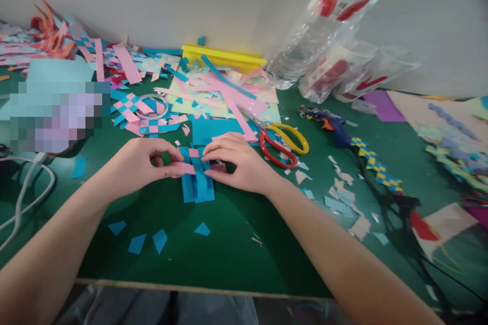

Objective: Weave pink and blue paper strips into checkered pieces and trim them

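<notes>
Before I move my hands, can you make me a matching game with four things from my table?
1. scissors
2. bottle
3. left hand
4. table

A. plain green on top
B. pinching a pink strip
C. part red, part yellow
D. see-through, with a label

Right pairs: 1-C, 2-D, 3-B, 4-A

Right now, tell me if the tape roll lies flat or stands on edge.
The tape roll lies flat: its opening faces up, checkered paper visible inside.
</notes>
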Action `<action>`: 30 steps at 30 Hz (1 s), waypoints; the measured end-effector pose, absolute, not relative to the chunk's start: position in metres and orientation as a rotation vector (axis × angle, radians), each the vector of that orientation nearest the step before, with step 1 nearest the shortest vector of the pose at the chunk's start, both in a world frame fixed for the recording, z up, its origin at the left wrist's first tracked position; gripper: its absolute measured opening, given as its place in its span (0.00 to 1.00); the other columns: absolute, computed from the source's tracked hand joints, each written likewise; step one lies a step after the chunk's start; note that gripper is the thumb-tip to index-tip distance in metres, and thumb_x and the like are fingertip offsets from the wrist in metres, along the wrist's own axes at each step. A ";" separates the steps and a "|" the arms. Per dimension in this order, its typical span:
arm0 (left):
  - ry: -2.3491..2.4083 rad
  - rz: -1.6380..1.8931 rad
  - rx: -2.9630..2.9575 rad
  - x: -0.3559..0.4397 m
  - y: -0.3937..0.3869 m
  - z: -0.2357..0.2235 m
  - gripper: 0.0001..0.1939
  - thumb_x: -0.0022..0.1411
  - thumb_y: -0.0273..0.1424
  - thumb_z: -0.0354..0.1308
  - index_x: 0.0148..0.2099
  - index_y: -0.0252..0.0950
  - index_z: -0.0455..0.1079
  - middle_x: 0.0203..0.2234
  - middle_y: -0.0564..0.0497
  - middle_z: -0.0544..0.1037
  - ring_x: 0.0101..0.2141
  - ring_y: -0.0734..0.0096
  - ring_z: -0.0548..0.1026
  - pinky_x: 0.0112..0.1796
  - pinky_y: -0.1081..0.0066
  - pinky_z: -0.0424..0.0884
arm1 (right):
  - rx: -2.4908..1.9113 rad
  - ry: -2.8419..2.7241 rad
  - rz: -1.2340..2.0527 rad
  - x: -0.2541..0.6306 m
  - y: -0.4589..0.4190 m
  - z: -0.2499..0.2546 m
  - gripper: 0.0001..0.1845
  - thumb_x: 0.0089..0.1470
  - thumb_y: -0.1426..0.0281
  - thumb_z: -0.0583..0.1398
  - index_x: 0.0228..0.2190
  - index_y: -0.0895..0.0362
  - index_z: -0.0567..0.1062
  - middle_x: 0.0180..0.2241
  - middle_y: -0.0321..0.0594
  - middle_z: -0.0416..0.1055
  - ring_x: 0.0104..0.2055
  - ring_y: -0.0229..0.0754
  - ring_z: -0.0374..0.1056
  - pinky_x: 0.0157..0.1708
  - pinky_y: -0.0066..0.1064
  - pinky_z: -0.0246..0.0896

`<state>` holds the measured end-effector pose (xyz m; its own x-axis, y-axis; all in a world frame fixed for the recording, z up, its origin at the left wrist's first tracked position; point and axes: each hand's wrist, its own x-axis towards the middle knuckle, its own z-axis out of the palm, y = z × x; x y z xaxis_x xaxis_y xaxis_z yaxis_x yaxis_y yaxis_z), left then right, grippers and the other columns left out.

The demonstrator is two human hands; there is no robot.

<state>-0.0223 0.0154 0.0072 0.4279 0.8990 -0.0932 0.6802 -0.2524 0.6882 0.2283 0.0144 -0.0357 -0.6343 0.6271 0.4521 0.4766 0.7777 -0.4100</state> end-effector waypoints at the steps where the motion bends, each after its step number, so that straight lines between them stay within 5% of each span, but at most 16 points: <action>1: 1.312 0.427 2.027 -0.022 0.015 0.006 0.20 0.51 0.53 0.63 0.34 0.41 0.77 0.28 0.52 0.80 0.24 0.71 0.68 0.25 0.72 0.63 | -0.829 -2.397 0.348 0.228 0.015 -0.036 0.07 0.56 0.65 0.62 0.36 0.53 0.76 0.41 0.40 0.76 0.46 0.46 0.69 0.51 0.44 0.56; 20: 1.319 0.427 2.049 -0.019 0.018 -0.014 0.21 0.54 0.53 0.62 0.33 0.39 0.76 0.23 0.53 0.76 0.23 0.71 0.70 0.27 0.72 0.65 | -0.877 -2.416 0.480 0.226 0.016 -0.038 0.06 0.54 0.65 0.64 0.34 0.53 0.76 0.39 0.36 0.78 0.45 0.42 0.72 0.63 0.47 0.46; 30: 1.332 0.513 2.134 -0.008 0.013 -0.015 0.11 0.57 0.42 0.62 0.33 0.40 0.76 0.28 0.55 0.76 0.24 0.74 0.67 0.27 0.72 0.63 | -0.882 -2.412 0.488 0.227 0.017 -0.040 0.15 0.54 0.65 0.64 0.43 0.53 0.74 0.47 0.41 0.75 0.51 0.45 0.70 0.64 0.52 0.47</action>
<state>-0.0081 0.0131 -0.0151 0.4314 0.9018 0.0237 0.6849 -0.3445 0.6420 0.2265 0.0166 -0.0401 -0.6520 0.6743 0.3467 0.4863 0.7228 -0.4911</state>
